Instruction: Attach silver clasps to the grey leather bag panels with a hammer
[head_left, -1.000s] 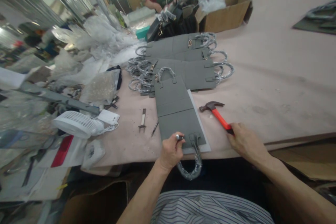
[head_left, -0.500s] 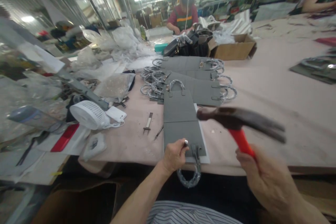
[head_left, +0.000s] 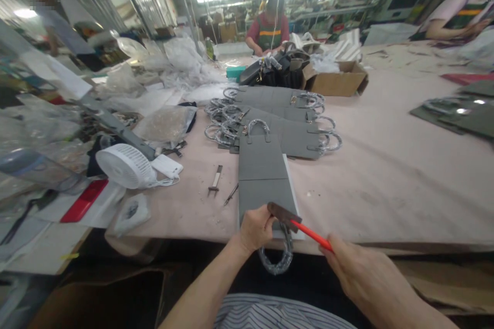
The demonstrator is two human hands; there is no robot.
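A grey bag panel (head_left: 262, 167) lies lengthwise at the table's front edge, on a white sheet (head_left: 292, 175). Its plastic-wrapped handle (head_left: 275, 269) hangs over the edge. My left hand (head_left: 255, 227) is closed near the panel's front end around a short metal punch, which is now hidden by my fingers and the hammer. My right hand (head_left: 353, 263) grips the red handle of a claw hammer (head_left: 311, 234). The hammer head is directly over my left fist, at the punch's top. Left of the panel lie a pronged metal tool (head_left: 215, 181) and a thin pointed tool (head_left: 231, 194).
Several grey bag panels (head_left: 270, 108) are stacked behind. A cardboard box (head_left: 339, 81) and dark bags (head_left: 283, 69) stand farther back. At left are a white fan (head_left: 125, 165), a red phone-like slab (head_left: 84, 200) and plastic bags. Co-workers sit across the table (head_left: 378, 175).
My right hand has swung the hammer down and left, from raised beside the panel to the punch at my left fist. My left hand stays in place. The view has shifted slightly.
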